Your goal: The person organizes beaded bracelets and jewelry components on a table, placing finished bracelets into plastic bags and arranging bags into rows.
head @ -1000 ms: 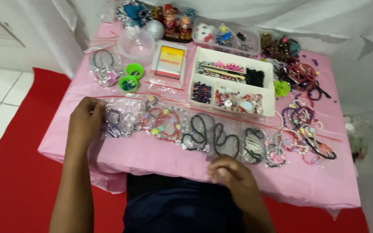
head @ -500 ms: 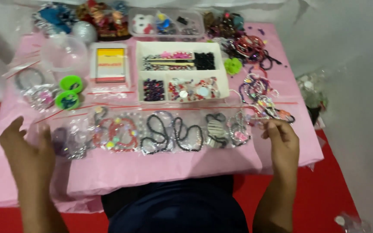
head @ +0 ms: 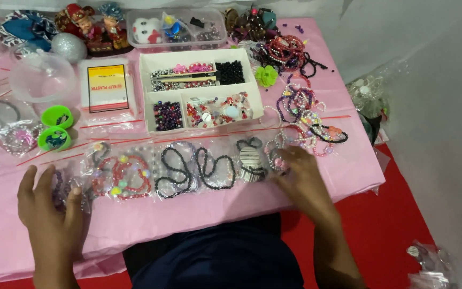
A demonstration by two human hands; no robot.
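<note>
A row of clear plastic bags with beaded bracelets (head: 177, 168) lies along the near edge of a pink-covered table (head: 199, 214). My left hand (head: 49, 206) rests flat on the bag at the row's left end, fingers spread. At the right end my right hand (head: 303, 179) presses its fingertips on a bag of pale beaded bracelets (head: 276, 158). Neither hand lifts anything.
A white divided tray of beads (head: 201, 88) sits behind the row. Loose bracelets (head: 306, 115) pile at the right, green rings (head: 55, 128) and a clear bowl (head: 41, 77) at the left. Figurines and a clear box (head: 175, 27) stand at the back. Red floor (head: 402, 214) lies right.
My right hand has moved left and inward onto the row's right end. My left hand has shifted onto the left-end bag. The view has tilted down closer to the table.
</note>
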